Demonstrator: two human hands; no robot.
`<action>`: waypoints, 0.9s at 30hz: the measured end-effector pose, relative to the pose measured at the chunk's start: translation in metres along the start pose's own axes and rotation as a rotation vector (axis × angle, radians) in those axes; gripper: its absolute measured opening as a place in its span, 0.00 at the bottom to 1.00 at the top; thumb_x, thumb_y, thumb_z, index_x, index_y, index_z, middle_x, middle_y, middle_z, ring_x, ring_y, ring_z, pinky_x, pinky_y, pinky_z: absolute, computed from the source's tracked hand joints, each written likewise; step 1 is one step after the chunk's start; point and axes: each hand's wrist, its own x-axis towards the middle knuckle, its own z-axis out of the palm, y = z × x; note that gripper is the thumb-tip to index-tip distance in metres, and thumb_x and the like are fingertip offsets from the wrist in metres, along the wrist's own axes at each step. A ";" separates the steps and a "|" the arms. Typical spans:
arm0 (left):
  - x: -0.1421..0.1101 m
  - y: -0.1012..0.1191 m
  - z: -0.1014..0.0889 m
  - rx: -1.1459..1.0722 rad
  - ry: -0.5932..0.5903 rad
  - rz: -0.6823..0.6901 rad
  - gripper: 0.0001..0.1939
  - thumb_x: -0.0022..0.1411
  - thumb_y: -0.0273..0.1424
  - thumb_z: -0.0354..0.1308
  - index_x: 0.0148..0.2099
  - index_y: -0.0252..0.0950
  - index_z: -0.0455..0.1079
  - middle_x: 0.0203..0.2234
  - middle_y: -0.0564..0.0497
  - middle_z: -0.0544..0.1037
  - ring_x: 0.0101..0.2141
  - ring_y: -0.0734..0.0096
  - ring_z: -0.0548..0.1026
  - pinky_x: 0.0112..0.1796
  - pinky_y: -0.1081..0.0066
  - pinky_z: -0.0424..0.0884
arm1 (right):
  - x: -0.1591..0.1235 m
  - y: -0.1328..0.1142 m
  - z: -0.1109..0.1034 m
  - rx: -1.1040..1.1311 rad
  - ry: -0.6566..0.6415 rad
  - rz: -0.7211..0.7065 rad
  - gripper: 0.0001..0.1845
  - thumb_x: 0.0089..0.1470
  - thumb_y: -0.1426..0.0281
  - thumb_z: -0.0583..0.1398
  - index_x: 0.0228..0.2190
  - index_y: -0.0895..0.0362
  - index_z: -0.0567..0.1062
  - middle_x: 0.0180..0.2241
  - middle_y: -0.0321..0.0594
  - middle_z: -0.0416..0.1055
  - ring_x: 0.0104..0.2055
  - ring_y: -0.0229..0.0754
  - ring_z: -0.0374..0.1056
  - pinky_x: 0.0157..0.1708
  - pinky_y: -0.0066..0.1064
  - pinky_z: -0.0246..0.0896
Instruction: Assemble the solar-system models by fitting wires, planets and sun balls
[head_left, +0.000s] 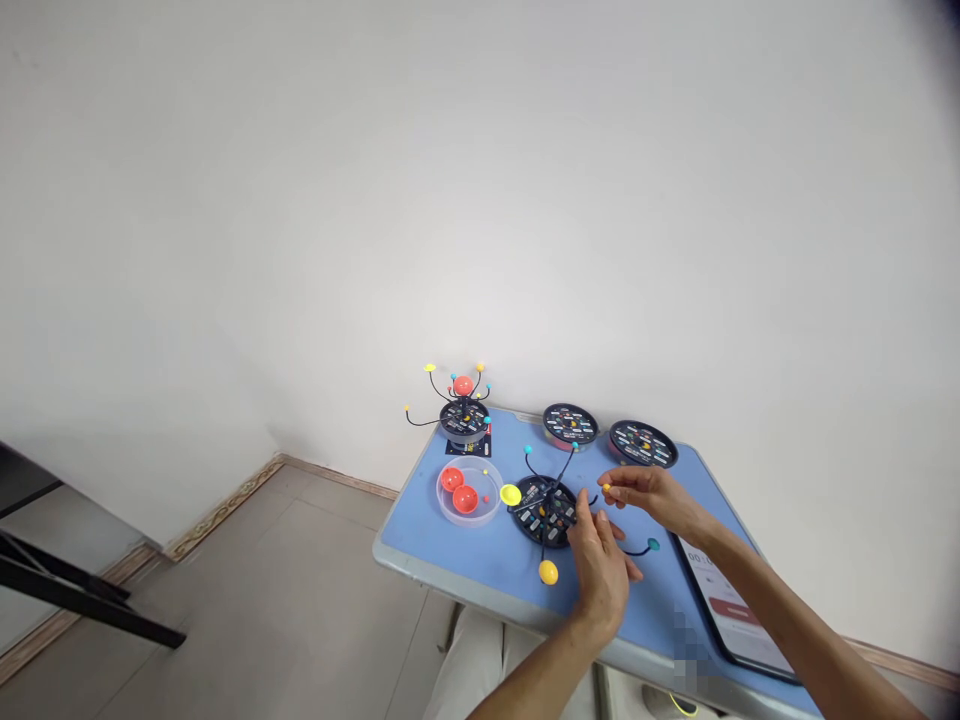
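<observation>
My right fingers (622,481) grip a yellow bead (606,487) just beside the black disc (541,512); my left fingers (583,530) touch its rim, grasp unclear.

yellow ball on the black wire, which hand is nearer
Left. The left hand is just right of the yellow plastic ball on its black wire, not touching it; the right hand is farther off, beyond it to the right, pinching a small yellow bead.

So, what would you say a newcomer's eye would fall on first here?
Most striking is the assembled wire-armed model with a red ball at the blue table's far end. Nearer, the right hand pinches a small yellow bead beside a black wire-armed disc, the left hand at its edge.
</observation>
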 end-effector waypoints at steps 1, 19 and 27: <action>0.002 -0.002 0.000 -0.007 0.003 -0.005 0.32 0.66 0.50 0.50 0.63 0.35 0.60 0.28 0.57 0.66 0.11 0.85 0.61 0.15 0.77 0.59 | 0.001 0.001 0.000 0.002 -0.006 -0.001 0.21 0.46 0.51 0.65 0.31 0.57 0.79 0.25 0.38 0.75 0.29 0.43 0.68 0.34 0.36 0.65; 0.008 0.004 -0.004 0.052 -0.009 0.097 0.25 0.65 0.54 0.48 0.38 0.36 0.69 0.26 0.54 0.70 0.11 0.82 0.63 0.15 0.76 0.55 | 0.004 -0.001 0.008 -0.055 -0.135 -0.048 0.22 0.50 0.50 0.62 0.30 0.57 0.78 0.25 0.38 0.74 0.28 0.42 0.68 0.32 0.35 0.66; 0.006 0.008 -0.005 0.095 -0.029 0.087 0.22 0.68 0.48 0.45 0.36 0.36 0.67 0.28 0.54 0.69 0.11 0.84 0.62 0.15 0.77 0.54 | 0.004 0.002 0.006 -0.318 -0.068 -0.174 0.14 0.56 0.60 0.58 0.29 0.55 0.78 0.31 0.41 0.77 0.34 0.45 0.72 0.35 0.35 0.67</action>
